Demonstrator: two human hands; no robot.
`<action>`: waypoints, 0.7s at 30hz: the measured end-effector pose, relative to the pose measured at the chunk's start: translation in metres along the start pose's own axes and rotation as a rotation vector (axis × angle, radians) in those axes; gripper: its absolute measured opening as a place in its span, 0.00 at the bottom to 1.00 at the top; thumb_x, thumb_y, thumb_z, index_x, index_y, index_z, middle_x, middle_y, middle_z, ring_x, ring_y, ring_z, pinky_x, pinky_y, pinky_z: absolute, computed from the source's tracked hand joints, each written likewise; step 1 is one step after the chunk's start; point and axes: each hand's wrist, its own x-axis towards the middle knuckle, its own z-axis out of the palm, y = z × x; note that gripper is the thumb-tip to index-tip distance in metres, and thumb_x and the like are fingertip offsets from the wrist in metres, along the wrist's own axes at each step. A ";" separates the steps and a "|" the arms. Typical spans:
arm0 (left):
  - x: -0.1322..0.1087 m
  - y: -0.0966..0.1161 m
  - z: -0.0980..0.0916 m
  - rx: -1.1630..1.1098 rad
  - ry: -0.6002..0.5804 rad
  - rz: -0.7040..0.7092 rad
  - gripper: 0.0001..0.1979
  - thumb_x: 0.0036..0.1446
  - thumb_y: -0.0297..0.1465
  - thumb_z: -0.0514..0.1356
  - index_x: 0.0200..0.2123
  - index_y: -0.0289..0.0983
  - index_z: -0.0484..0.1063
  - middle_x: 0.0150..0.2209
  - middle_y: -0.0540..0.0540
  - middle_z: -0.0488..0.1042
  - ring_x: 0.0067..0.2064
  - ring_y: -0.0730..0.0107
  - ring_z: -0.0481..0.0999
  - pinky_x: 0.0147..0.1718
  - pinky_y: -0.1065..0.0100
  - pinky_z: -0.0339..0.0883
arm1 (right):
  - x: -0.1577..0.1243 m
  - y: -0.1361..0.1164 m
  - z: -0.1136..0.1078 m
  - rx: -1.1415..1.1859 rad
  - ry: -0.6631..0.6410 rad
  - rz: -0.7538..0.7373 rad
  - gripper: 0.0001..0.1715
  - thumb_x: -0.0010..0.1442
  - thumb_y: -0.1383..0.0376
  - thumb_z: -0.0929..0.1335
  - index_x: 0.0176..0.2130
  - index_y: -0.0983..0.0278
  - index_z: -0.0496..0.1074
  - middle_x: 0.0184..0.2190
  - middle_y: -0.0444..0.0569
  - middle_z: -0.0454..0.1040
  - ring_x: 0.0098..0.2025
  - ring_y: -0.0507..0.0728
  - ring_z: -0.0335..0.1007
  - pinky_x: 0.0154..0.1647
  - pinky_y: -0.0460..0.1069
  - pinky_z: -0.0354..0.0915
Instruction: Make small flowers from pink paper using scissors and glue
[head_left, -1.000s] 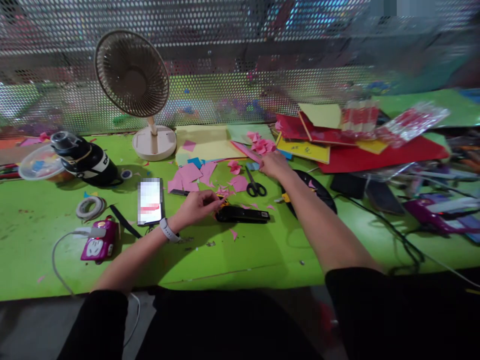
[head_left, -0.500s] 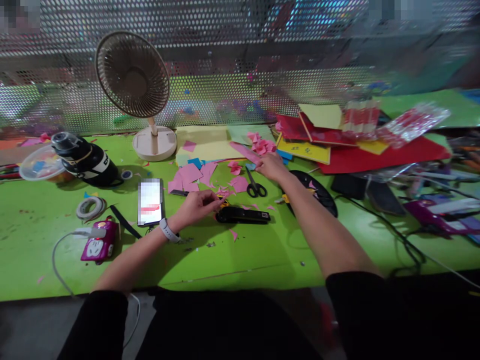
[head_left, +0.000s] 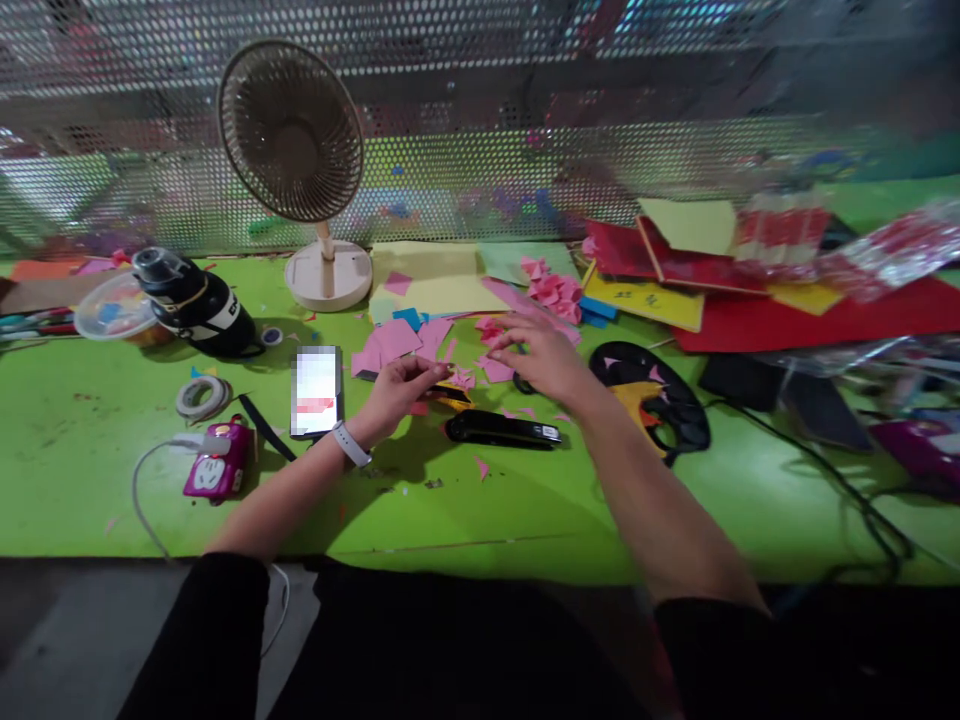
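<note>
My left hand (head_left: 401, 392) is closed in a pinch above the green table (head_left: 480, 515), and whatever its fingertips hold is too small to make out. Just beyond the fingertips lie pink paper scraps (head_left: 461, 378) and a yellow-and-black tool (head_left: 454, 397). My right hand (head_left: 546, 362) hovers with fingers apart and nothing visible in them, slightly blurred. Under it, dark scissors (head_left: 523, 382) are mostly hidden. A black stapler (head_left: 504, 430) lies between my forearms. Folded pink paper flowers (head_left: 555, 290) sit behind my right hand, with pink sheets (head_left: 394, 343) beyond my left.
At the left are a phone (head_left: 316, 390), a tape roll (head_left: 203, 397), a purple power adapter (head_left: 217, 460) and a black bottle (head_left: 196, 305). A fan (head_left: 328, 275) stands behind. To the right lie a round black dish (head_left: 694, 410), cables and red card (head_left: 825, 320).
My right hand has drawn back from the pink strip by the flowers, and its fingers have opened. My left hand stays pinched near the yellow-and-black tool. The view has turned slightly left.
</note>
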 end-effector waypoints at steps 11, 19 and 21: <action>0.001 -0.012 0.006 -0.209 0.097 0.039 0.22 0.41 0.43 0.74 0.30 0.31 0.74 0.32 0.47 0.79 0.34 0.74 0.80 0.42 0.66 0.75 | -0.016 -0.057 0.045 0.050 0.082 -0.128 0.05 0.57 0.69 0.70 0.31 0.61 0.78 0.52 0.55 0.77 0.59 0.67 0.69 0.63 0.67 0.60; 0.001 -0.009 0.003 -0.124 0.205 0.210 0.19 0.45 0.42 0.73 0.31 0.33 0.77 0.32 0.45 0.80 0.34 0.75 0.78 0.37 0.70 0.72 | -0.025 -0.080 0.037 0.407 -0.076 0.189 0.15 0.56 0.61 0.72 0.42 0.62 0.68 0.36 0.52 0.80 0.36 0.60 0.79 0.39 0.56 0.74; 0.000 -0.007 0.003 -0.100 0.182 0.219 0.19 0.47 0.42 0.72 0.32 0.33 0.77 0.34 0.44 0.81 0.35 0.74 0.79 0.38 0.70 0.73 | -0.025 -0.078 0.033 0.450 -0.105 0.182 0.14 0.57 0.63 0.71 0.44 0.61 0.68 0.35 0.49 0.81 0.37 0.59 0.79 0.40 0.56 0.73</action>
